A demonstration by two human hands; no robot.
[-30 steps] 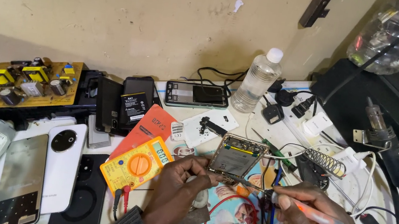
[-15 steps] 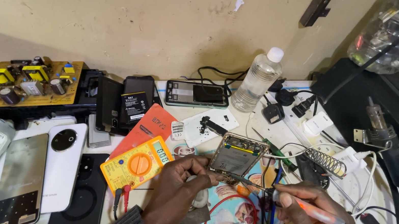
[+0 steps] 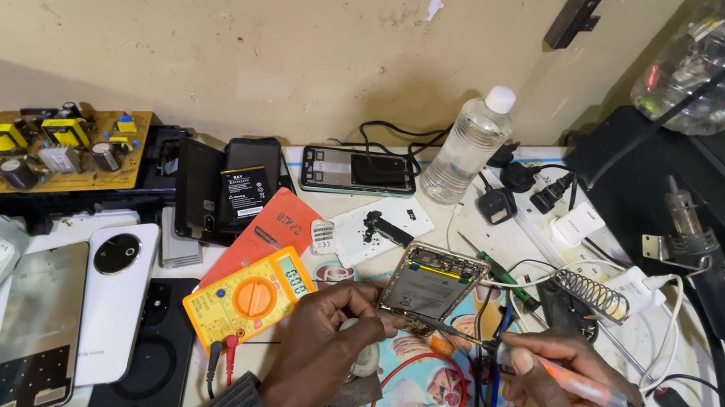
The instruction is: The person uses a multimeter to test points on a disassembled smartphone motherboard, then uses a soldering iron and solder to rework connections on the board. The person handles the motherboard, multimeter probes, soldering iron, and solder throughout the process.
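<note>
I see the left hand (image 3: 326, 350) closed on the lower edge of an opened phone (image 3: 429, 289), propped tilted on the surface (image 3: 507, 241) beside a yellow multimeter (image 3: 249, 299); right hand (image 3: 577, 402) grips a soldering iron (image 3: 559, 379) like a pen, tip touching the phone's lower end; water bottle (image 3: 469, 148) stands well behind.

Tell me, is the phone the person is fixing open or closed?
Open. The phone has no back cover, so its metal insides and circuit parts show, and the soldering iron tip reaches its lower edge.
</note>
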